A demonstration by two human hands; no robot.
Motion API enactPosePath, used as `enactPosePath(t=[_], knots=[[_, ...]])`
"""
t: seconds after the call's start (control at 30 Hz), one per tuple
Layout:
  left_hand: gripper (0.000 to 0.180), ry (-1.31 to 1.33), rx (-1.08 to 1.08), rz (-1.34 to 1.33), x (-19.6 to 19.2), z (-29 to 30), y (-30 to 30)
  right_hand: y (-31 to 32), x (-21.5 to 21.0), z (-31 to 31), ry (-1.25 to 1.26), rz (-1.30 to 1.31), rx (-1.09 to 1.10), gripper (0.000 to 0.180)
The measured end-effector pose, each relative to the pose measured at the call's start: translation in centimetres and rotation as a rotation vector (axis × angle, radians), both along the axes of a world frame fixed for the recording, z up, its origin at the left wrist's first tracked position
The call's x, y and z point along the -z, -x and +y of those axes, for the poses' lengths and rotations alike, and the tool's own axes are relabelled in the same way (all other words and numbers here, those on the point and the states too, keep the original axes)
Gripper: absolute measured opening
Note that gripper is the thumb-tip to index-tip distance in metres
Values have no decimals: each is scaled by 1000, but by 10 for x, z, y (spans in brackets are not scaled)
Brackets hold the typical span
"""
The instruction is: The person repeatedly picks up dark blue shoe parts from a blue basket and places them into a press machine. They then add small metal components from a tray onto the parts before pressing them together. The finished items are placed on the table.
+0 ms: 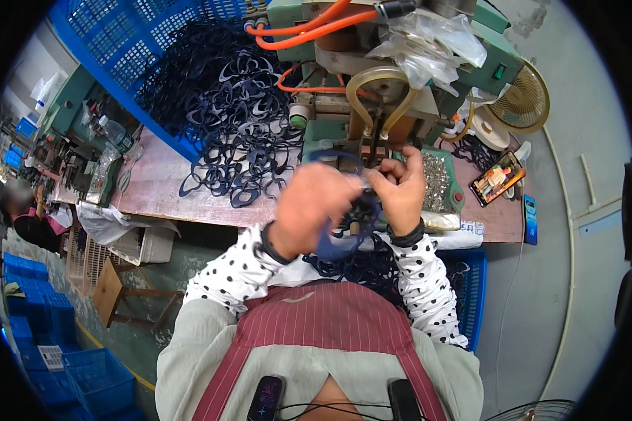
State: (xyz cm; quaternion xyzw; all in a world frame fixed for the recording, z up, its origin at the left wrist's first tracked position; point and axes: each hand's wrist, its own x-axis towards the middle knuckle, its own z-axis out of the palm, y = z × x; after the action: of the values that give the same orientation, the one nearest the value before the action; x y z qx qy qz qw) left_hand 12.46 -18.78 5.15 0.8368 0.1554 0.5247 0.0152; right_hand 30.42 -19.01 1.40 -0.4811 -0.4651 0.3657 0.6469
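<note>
Left hand (314, 207) smeared by motion; fingers seen curled, but whether anything is gripped cannot be told. Right hand (402, 189) half open, thumb and bent fingers raised at the green machine (288, 29), just below its two hoses; contact and hold can't be confirmed. Dark blue loop (332, 242) (also blurred) is seen just beside the left hand, on the apron (323, 319) side. More loops (249, 119) are heaped on the worktop (154, 179), spilling from the blue basket (151, 126). Left fingertips not resolved; lower blue crate (476, 298) partly covered by the right sleeve (428, 288).
</note>
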Motion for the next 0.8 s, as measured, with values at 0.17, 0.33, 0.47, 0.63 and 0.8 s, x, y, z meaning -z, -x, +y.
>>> enactPosePath(t=[0.17,0.33,0.47,0.63,0.8], knots=[[29,-31,288,183,37,-10,-19,-43,5,4,-33,-500,310,41],[31,30,362,181,45,-3,-23,-151,95,3,223,-753,482,31],[31,63,344,162,46,-4,-22,-142,69,-25,404,-996,368,31],[32,43,330,161,48,-4,-25,-125,96,-15,288,-1263,445,20],[34,10,226,293,46,-13,-19,-137,102,-4,146,-874,440,14]])
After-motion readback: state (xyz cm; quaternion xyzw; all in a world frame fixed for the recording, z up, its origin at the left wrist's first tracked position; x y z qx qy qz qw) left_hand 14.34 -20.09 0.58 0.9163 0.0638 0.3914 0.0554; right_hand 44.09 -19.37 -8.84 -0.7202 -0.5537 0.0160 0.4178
